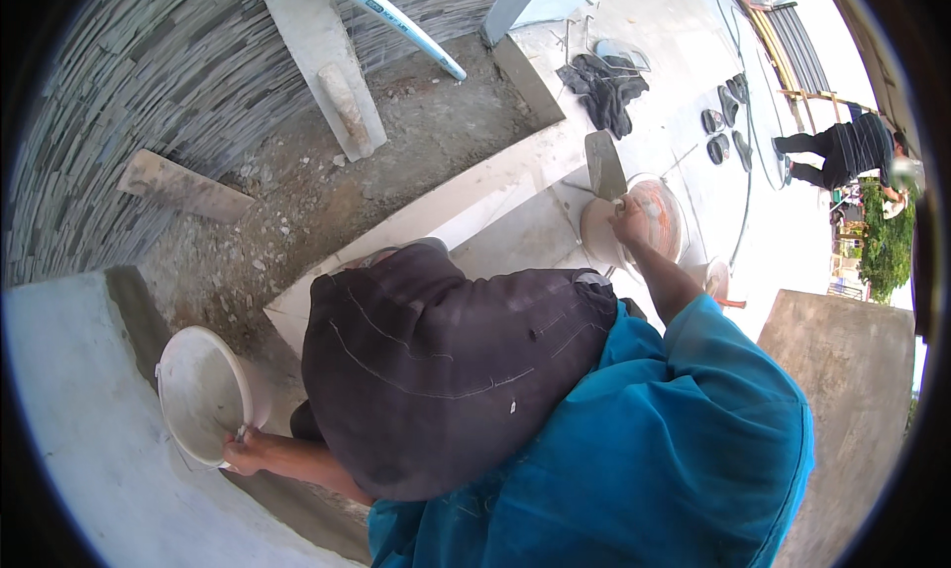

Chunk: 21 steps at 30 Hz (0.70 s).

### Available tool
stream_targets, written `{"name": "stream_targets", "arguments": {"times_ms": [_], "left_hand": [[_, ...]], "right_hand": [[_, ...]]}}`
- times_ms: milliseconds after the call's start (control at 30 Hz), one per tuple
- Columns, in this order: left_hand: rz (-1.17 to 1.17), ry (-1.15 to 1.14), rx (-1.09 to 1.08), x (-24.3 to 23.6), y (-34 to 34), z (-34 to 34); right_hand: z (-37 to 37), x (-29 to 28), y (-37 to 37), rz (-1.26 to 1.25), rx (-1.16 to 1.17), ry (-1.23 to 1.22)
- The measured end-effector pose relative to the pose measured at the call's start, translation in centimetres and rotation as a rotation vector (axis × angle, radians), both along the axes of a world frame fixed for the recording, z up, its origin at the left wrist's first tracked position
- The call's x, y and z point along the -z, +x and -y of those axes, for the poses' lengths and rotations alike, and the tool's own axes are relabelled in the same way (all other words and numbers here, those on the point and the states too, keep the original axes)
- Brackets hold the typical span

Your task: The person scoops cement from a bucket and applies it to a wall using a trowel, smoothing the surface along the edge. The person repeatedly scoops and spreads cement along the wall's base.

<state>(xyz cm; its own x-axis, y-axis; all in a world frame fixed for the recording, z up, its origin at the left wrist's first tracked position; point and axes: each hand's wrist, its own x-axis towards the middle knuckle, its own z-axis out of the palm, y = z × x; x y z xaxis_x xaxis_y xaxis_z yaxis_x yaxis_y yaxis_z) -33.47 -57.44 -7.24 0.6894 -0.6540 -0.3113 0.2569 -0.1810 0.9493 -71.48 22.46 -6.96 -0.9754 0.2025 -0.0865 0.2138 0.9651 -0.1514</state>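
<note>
My left hand (243, 450) grips the rim of a pale plastic bucket (200, 380) with a wire handle, at the lower left beside a low plastered wall (69, 419). My right hand (630, 221) is closed on the handle of a metal trowel (602, 162), held at the edge of a second bucket (658, 200) with orange smears inside. My knees, in dark trousers, fill the middle of the view, over a white tiled step (510, 182).
A rubble-strewn bed (376, 192) lies along a stone-clad wall, with boards (183, 187) and a pale pipe (416, 38). Dark cloth (604, 93), sandals (715, 137) and a hose lie on the floor. Another person (842, 157) bends at upper right. A concrete slab (832, 380) is right.
</note>
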Motion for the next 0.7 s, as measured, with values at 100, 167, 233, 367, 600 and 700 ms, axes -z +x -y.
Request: {"name": "stream_targets", "arguments": {"times_ms": [100,167,233,367,600,700], "left_hand": [[0.006,0.100,0.007,0.0,0.6,-0.1],[0.209,-0.005,0.146,3.0,4.3,1.3],[0.214,-0.040,0.172,3.5,4.6,0.4],[0.200,0.047,0.194,-0.5,2.9,-1.7],[0.015,-0.121,0.067,-5.2,-2.6,-5.5],[-0.010,-0.215,0.092,-3.5,-0.8,-4.2]], "right_hand": [[-2.1,-0.2,-1.4,0.034,0.117,0.054],[-3.5,0.8,-2.6,-0.008,0.135,0.061],[-4.6,0.5,-3.9,0.013,0.175,0.090],[-5.2,0.3,-5.4,0.105,0.200,0.166],[-4.6,-1.7,-4.9,0.072,0.206,0.214],[1.8,-4.7,-5.6,0.087,0.136,-0.055]]}}
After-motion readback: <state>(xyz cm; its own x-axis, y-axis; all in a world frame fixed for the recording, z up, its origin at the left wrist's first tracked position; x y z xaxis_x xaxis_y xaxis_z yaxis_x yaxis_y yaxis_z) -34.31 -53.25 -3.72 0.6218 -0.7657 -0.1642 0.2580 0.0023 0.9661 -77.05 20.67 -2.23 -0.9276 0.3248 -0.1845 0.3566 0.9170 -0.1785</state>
